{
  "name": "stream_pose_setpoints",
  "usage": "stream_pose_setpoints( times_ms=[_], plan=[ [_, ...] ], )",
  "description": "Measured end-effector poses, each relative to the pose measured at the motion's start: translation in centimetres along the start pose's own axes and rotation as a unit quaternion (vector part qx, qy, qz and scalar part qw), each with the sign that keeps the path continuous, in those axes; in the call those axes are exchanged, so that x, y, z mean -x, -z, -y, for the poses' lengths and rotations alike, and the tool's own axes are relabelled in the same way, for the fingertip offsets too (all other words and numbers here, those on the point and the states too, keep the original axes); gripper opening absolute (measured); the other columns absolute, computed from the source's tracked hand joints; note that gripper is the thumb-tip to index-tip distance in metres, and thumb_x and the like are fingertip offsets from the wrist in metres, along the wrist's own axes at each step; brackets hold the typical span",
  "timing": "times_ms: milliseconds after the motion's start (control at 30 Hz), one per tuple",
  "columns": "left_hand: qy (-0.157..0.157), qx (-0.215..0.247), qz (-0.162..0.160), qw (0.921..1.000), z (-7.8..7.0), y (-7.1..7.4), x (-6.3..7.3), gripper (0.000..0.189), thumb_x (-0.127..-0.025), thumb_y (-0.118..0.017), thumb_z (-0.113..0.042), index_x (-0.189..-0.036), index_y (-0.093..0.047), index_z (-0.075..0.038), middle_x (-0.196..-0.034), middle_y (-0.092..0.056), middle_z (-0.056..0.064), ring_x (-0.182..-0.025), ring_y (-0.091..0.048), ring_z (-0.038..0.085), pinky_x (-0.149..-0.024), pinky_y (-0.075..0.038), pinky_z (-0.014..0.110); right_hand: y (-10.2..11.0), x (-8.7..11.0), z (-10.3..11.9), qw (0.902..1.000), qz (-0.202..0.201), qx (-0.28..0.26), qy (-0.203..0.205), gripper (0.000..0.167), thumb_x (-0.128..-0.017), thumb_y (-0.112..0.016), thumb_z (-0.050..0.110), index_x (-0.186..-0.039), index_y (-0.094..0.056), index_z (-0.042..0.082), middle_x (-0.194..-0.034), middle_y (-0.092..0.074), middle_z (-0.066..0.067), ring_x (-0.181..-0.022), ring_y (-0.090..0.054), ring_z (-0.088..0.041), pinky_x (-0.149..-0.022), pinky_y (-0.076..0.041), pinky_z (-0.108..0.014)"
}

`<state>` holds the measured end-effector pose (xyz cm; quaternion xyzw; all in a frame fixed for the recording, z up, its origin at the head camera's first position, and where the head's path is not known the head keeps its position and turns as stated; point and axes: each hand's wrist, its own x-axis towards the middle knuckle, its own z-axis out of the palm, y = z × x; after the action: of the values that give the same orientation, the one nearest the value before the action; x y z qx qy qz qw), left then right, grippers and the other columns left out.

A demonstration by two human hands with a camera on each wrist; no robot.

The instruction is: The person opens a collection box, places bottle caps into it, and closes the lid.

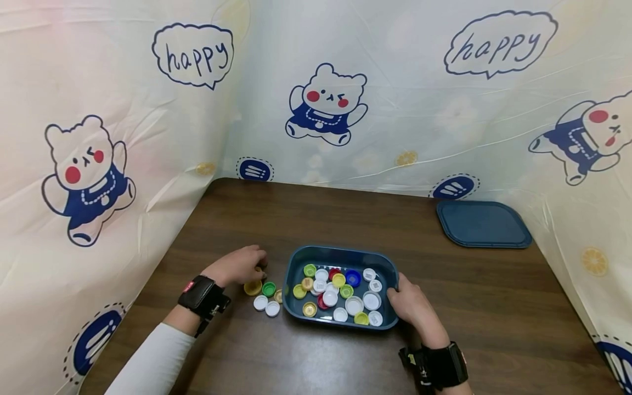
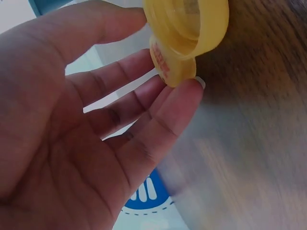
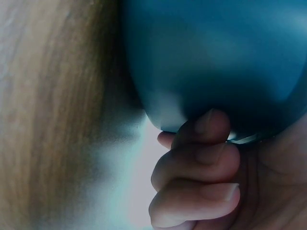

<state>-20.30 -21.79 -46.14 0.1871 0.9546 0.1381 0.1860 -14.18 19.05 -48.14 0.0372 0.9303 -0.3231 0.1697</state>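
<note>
My left hand (image 1: 240,265) is just left of the blue tray (image 1: 340,325), over a small group of loose bottle caps. In the left wrist view, its thumb and fingertips pinch yellow bottle caps (image 2: 213,28): a larger one, and a smaller one with red print (image 2: 168,67) against the fingers. Beside that hand lie a green cap (image 1: 269,289) and white caps (image 1: 260,303). My right hand (image 1: 412,304) grips the tray's right end, its fingers (image 3: 196,201) curled at the wall. Inside the tray are several white, yellow, green, red and blue caps (image 1: 353,277).
A flat blue lid (image 1: 484,224) lies at the back right of the brown wooden table (image 1: 316,219). A pale printed cloth (image 1: 395,109) with bears hangs around the table's back and sides.
</note>
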Motion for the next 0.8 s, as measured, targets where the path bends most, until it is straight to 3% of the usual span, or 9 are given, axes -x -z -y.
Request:
stream_pose_setpoints(
  times_ms=[233,600,800],
  plan=[
    [-0.006,-0.007,0.000,1.0000,-0.2,0.1,-0.4,0.012,-0.089,-0.069,-0.008,-0.100,-0.069,-0.008,-0.094,-0.056,0.004,-0.079,-0.053,0.018,-0.068,-0.048,0.031,0.1,0.1,0.0,1.0000,-0.002,-0.001,0.001,0.052,-0.100,-0.046,0.017,-0.148,-0.040,-0.002,-0.135,-0.057,-0.028,-0.104,-0.061,-0.034,-0.087,-0.049,-0.051],
    [-0.009,-0.016,-0.008,0.9998,-0.8,0.3,-0.6,0.013,-0.087,-0.071,-0.007,-0.100,-0.069,-0.008,-0.094,-0.056,0.004,-0.080,-0.053,0.018,-0.071,-0.049,0.033,0.1,0.1,0.0,0.9999,-0.009,0.005,0.007,0.050,-0.100,-0.046,0.016,-0.146,-0.041,-0.003,-0.132,-0.058,-0.029,-0.102,-0.061,-0.034,-0.086,-0.049,-0.051],
    [-0.017,-0.002,-0.026,0.9995,-2.2,1.8,0.0,0.013,-0.090,-0.069,-0.010,-0.102,-0.069,-0.009,-0.094,-0.056,0.002,-0.080,-0.054,0.017,-0.070,-0.049,0.031,0.0,0.1,0.1,1.0000,-0.003,0.003,0.003,0.053,-0.100,-0.046,0.016,-0.149,-0.038,-0.003,-0.135,-0.056,-0.030,-0.106,-0.061,-0.036,-0.087,-0.049,-0.052]
  ],
)
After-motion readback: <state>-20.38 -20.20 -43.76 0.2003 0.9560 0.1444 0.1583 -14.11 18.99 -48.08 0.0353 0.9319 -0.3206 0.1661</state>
